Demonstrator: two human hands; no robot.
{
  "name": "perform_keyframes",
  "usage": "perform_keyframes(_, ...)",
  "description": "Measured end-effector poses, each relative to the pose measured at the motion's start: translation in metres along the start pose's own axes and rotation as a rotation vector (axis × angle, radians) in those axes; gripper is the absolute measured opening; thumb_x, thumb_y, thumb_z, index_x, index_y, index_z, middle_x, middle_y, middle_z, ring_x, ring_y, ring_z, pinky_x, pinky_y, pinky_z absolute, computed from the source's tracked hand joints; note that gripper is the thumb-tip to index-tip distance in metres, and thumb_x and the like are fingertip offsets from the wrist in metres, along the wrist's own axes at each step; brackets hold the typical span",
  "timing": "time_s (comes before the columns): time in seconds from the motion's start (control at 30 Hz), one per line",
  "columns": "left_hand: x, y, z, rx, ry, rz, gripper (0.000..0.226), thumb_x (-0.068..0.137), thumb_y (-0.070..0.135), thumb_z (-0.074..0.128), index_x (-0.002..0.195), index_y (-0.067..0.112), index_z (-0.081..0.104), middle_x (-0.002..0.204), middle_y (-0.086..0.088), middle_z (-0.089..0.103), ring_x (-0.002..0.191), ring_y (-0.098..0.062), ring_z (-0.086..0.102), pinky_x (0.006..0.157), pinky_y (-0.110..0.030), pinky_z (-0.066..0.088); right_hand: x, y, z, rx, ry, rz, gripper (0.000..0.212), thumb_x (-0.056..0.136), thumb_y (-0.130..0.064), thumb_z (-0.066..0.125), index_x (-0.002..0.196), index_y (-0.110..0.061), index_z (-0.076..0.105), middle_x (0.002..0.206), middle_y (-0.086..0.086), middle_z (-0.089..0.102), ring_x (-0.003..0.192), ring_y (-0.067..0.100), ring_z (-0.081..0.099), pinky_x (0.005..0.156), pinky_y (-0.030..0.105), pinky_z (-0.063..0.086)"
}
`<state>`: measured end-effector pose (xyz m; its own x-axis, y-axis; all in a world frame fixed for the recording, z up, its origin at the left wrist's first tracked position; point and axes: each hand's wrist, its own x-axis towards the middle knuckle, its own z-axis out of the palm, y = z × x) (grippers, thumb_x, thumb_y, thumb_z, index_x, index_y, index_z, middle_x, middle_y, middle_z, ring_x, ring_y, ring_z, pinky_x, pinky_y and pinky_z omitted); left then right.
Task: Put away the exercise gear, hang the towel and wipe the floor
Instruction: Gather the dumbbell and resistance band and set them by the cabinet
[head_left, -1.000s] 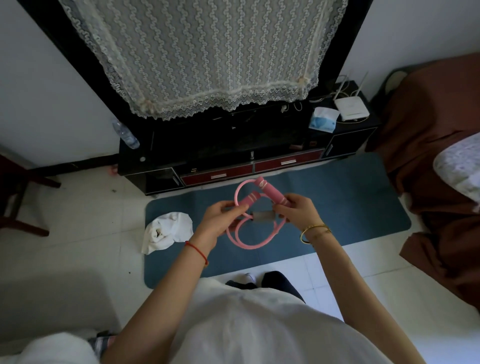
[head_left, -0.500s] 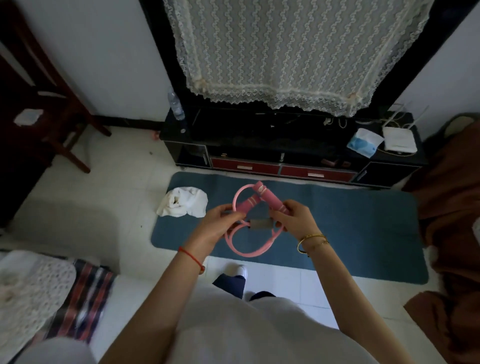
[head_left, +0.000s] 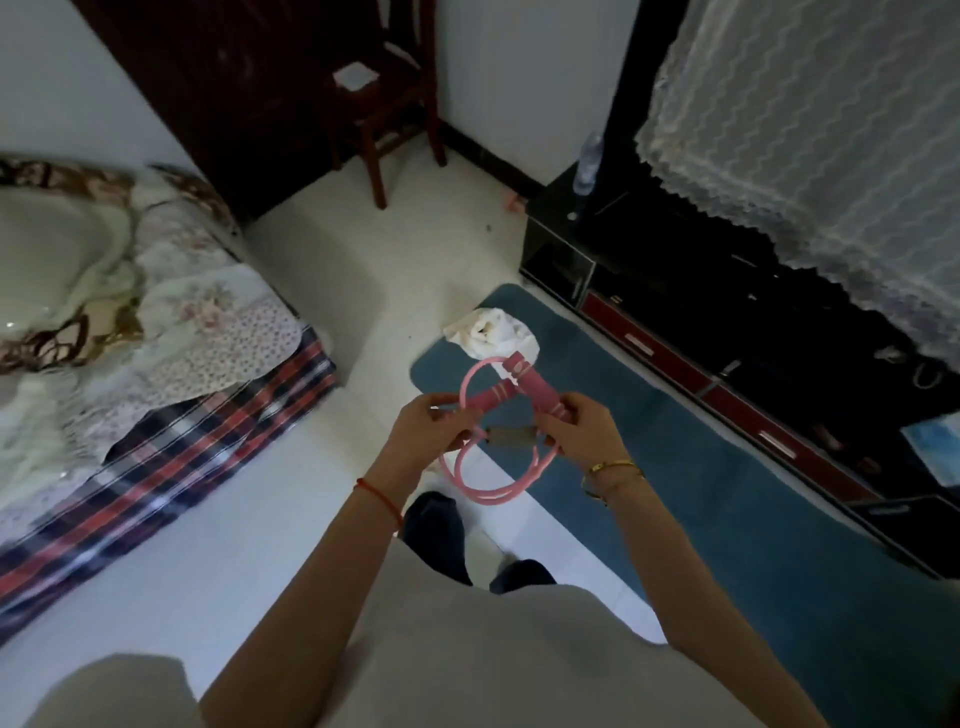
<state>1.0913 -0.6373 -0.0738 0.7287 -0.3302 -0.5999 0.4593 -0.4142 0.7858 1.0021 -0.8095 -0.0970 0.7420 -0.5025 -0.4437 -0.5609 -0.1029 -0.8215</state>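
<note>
A coiled pink jump rope (head_left: 503, 402) with pink handles is held at waist height between both hands. My left hand (head_left: 423, 434) grips one side of the coil and my right hand (head_left: 584, 434) grips the other, by a grey band around the loops. Below and beyond the rope a crumpled white towel (head_left: 491, 332) lies on the near corner of a blue exercise mat (head_left: 727, 493) spread on the pale tiled floor (head_left: 415, 249).
A bed (head_left: 156, 338) with floral and plaid bedding fills the left. A dark wooden chair (head_left: 387, 104) stands by the far wall. A black TV cabinet (head_left: 727, 322) with red drawers, a lace cover and a water bottle (head_left: 587, 166) runs along the right.
The view has swung to the left, bringing the bed and the chair into sight. Both hands keep the same hold on the coiled rope.
</note>
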Motion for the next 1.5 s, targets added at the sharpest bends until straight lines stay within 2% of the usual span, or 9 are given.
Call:
perform_keyframes(0.13, 0.021, -0.005, -0.044, -0.069, 0.105, -0.046, 0.043, 0.085, 0.03, 0.075, 0.118, 0.008, 0.059, 0.1, -0.016, 0.072, 0.081, -0.021, 0.068, 0.083, -0.032, 0.058, 0.028, -0.033, 0.045, -0.014, -0.103, -0.023, 0.009, 0.081, -0.009, 0.068, 0.083, -0.014, 0.061, 0.067, 0.0, 0.061, 0.065, 0.017, 0.061, 0.07, 0.032, 0.053)
perform_keyframes(0.23, 0.042, -0.004, -0.084, -0.125, 0.156, -0.048, 0.045, 0.083, 0.034, 0.075, 0.117, 0.009, 0.06, 0.092, -0.012, 0.072, 0.075, -0.018, 0.067, 0.075, -0.028, 0.058, 0.05, -0.066, 0.081, 0.003, -0.166, -0.039, 0.009, 0.084, -0.005, 0.065, 0.08, -0.012, 0.06, 0.064, 0.0, 0.061, 0.058, 0.011, 0.059, 0.055, 0.018, 0.05)
perform_keyframes(0.47, 0.105, 0.018, -0.208, -0.123, 0.241, -0.012, 0.054, 0.081, 0.045, 0.075, 0.118, 0.006, 0.063, 0.079, -0.004, 0.07, 0.058, -0.006, 0.064, 0.065, -0.021, 0.056, 0.108, -0.151, 0.191, 0.034, -0.225, -0.056, 0.009, 0.086, -0.005, 0.064, 0.08, -0.009, 0.058, 0.061, -0.001, 0.061, 0.048, 0.003, 0.055, 0.048, 0.011, 0.046)
perform_keyframes(0.6, 0.138, 0.037, -0.277, -0.141, 0.293, -0.011, 0.051, 0.082, 0.034, 0.077, 0.117, 0.001, 0.06, 0.094, -0.015, 0.071, 0.061, -0.012, 0.065, 0.069, -0.027, 0.058, 0.14, -0.193, 0.25, 0.028, -0.27, -0.072, 0.004, 0.087, -0.008, 0.064, 0.088, -0.009, 0.06, 0.064, -0.002, 0.062, 0.054, 0.009, 0.056, 0.05, 0.014, 0.045)
perform_keyframes(0.73, 0.174, 0.054, -0.322, -0.135, 0.306, -0.016, 0.043, 0.08, 0.03, 0.079, 0.109, 0.004, 0.06, 0.103, -0.02, 0.071, 0.06, -0.013, 0.067, 0.061, -0.026, 0.055, 0.173, -0.225, 0.287, 0.037, -0.261, -0.06, 0.009, 0.086, -0.008, 0.065, 0.093, -0.005, 0.061, 0.064, -0.001, 0.063, 0.054, 0.01, 0.056, 0.053, 0.02, 0.044)
perform_keyframes(0.97, 0.247, 0.106, -0.361, -0.141, 0.271, 0.004, 0.057, 0.068, 0.046, 0.082, 0.105, 0.006, 0.066, 0.088, -0.013, 0.074, 0.073, -0.023, 0.069, 0.078, -0.038, 0.059, 0.251, -0.276, 0.312, 0.012, -0.215, -0.083, 0.007, 0.085, -0.006, 0.064, 0.09, -0.004, 0.061, 0.061, -0.001, 0.062, 0.042, 0.0, 0.053, 0.046, 0.013, 0.044)
perform_keyframes(1.13, 0.315, 0.159, -0.375, -0.251, 0.253, 0.016, 0.026, 0.085, 0.02, 0.073, 0.103, 0.003, 0.064, 0.078, -0.007, 0.07, 0.057, -0.008, 0.066, 0.068, -0.025, 0.058, 0.323, -0.318, 0.313, 0.035, -0.22, -0.08, 0.005, 0.085, -0.007, 0.064, 0.088, -0.009, 0.061, 0.065, 0.001, 0.064, 0.052, 0.012, 0.056, 0.05, 0.021, 0.043)
perform_keyframes(1.3, 0.391, 0.22, -0.381, -0.178, 0.261, 0.051, 0.036, 0.086, 0.02, 0.073, 0.112, -0.002, 0.063, 0.081, -0.008, 0.067, 0.051, -0.002, 0.063, 0.055, -0.016, 0.053, 0.4, -0.361, 0.304, 0.04, -0.173, -0.088, 0.004, 0.085, -0.009, 0.064, 0.089, -0.009, 0.062, 0.066, 0.001, 0.065, 0.049, 0.007, 0.056, 0.047, 0.018, 0.044)
perform_keyframes(1.5, 0.464, 0.28, -0.382, -0.149, 0.241, 0.058, 0.035, 0.088, 0.021, 0.071, 0.114, 0.0, 0.062, 0.084, -0.006, 0.067, 0.059, -0.008, 0.064, 0.059, -0.017, 0.055, 0.478, -0.4, 0.293, 0.028, -0.138, -0.077, 0.009, 0.086, -0.01, 0.064, 0.093, -0.005, 0.063, 0.065, 0.0, 0.065, 0.049, 0.007, 0.056, 0.046, 0.016, 0.043)
